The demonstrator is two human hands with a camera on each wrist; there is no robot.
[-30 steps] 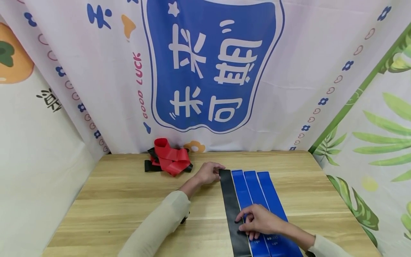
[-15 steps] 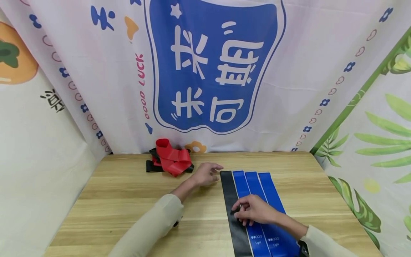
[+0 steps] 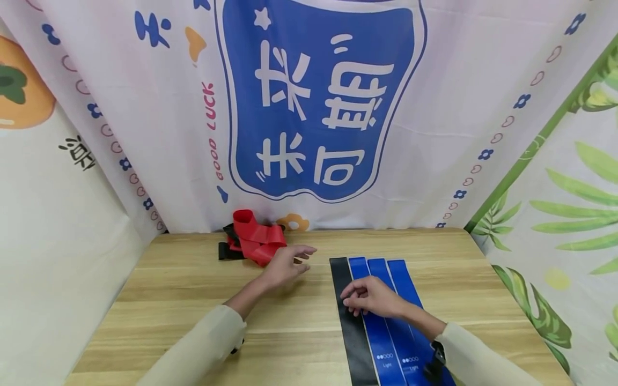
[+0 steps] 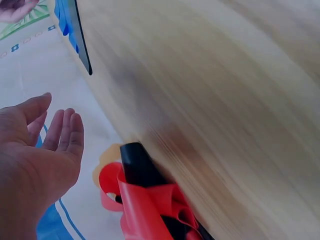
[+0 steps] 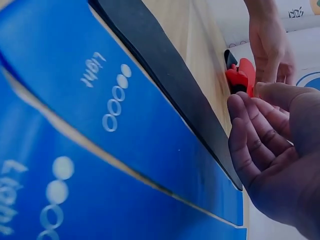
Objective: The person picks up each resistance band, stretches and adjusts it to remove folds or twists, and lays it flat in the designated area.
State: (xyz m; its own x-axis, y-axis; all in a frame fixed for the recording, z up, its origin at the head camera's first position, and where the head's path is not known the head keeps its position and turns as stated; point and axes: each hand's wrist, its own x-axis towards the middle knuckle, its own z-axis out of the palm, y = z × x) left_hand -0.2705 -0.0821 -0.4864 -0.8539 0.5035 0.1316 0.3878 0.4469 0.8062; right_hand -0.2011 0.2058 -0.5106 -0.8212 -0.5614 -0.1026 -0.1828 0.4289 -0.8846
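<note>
Alignment seemingly in hand: black band (image 3: 354, 338) beside three blue bands (image 3: 380, 343), flat on the tabletop (image 3: 289, 332). With left grip (image 3: 281, 267) loosely spread near red-and-black pile (image 3: 256, 234), right grip (image 3: 372, 298) relaxed, empty over black band; next, likely, picking from the pile.

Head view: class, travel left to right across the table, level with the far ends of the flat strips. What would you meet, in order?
Heap of red and black bands → left hand → black strip → first blue strip → second blue strip → third blue strip.
</note>
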